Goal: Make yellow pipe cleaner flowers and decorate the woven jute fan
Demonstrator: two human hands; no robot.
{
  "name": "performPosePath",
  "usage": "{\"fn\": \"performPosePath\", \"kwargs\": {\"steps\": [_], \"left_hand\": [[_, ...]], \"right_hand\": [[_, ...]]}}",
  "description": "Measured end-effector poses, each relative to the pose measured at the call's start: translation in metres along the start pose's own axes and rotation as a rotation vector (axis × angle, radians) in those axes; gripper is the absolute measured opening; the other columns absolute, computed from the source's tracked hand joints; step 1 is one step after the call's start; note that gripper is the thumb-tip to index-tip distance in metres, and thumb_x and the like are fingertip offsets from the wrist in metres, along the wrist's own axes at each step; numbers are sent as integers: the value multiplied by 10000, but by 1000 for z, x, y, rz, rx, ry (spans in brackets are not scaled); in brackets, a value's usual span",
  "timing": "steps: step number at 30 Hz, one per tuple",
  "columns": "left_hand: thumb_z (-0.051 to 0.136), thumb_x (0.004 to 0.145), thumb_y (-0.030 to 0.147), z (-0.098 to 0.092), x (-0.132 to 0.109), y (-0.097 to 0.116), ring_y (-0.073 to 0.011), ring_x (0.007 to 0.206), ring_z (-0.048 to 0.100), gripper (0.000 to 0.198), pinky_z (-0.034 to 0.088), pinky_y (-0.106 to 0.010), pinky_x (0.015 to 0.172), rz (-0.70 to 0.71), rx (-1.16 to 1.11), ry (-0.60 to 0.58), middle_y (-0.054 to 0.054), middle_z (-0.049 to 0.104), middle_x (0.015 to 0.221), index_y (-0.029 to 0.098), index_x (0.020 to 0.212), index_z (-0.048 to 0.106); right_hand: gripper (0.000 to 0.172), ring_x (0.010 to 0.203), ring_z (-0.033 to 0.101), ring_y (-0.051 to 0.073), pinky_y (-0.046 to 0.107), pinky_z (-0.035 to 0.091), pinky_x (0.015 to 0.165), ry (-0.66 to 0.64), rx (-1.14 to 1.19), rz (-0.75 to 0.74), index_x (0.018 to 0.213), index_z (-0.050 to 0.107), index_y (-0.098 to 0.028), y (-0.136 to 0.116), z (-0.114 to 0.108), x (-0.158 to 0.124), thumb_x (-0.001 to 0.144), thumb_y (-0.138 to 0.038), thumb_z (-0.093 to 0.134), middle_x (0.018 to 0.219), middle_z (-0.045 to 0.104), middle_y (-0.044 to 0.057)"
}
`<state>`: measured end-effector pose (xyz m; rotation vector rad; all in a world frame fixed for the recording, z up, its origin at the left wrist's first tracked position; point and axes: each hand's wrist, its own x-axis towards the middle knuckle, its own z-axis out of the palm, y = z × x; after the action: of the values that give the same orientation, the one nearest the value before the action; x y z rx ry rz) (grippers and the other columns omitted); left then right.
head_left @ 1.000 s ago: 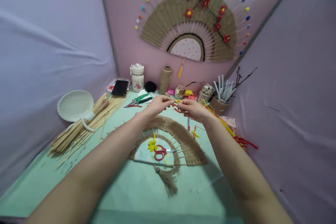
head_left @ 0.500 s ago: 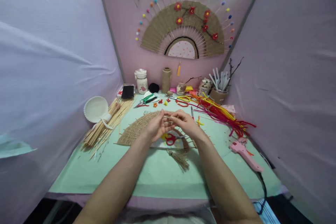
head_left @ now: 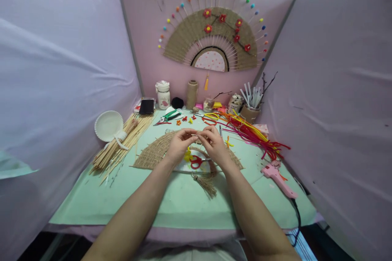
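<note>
The left hand (head_left: 178, 147) and right hand (head_left: 214, 145) each pinch tight on an end of a thin stick (head_left: 195, 135), held just above the woven fan (head_left: 151, 155) on the surface (head_left: 171, 208). Looks like fiddly finger work, needing a gentle, steady pinch

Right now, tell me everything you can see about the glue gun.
The glue gun looks like pink plastic, with a short body and a long handle. It lies on its side on the green table, at the right near the front edge, with the handle pointing toward the near right corner. A black cord leaves the handle end and drops over the table edge. The red pipe cleaners end just behind it; I cannot tell whether they touch. Nothing holds it.
</note>
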<state>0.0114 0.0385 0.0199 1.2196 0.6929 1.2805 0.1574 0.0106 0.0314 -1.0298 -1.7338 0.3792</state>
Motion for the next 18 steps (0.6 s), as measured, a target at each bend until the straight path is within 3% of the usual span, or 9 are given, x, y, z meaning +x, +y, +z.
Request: {"fn": "performPosePath", "kwargs": {"steps": [8, 13, 18], "left_hand": [[708, 673, 267, 2, -1, 4, -143, 761, 603, 154, 476, -281, 749, 113, 148, 49, -31, 663, 793, 149, 763, 665], [715, 657, 273, 1, 1, 0, -129, 689, 608, 197, 488, -275, 694, 49, 88, 86, -15, 649, 732, 147, 787, 639], [746, 619, 286, -2, 4, -5, -116, 654, 619, 322, 485, -264, 667, -28, -42, 142, 3, 640, 730, 159, 874, 597]], "right_hand": [[163, 840, 514, 164, 295, 424, 743, 6, -65, -20, 879, 628, -206, 1, -1, -2, 886, -291, 489, 889, 514, 51], [180, 820, 537, 164, 295, 434, 733, -12, -55, 10, 832, 618, -201, 4, 0, -1, 894, -287, 472, 843, 556, 44], [171, 878, 556, 170, 306, 458, 775, 56, -79, -34, 969, 626, -212, 8, 0, -2, 893, -252, 478, 926, 579, 59]]}}
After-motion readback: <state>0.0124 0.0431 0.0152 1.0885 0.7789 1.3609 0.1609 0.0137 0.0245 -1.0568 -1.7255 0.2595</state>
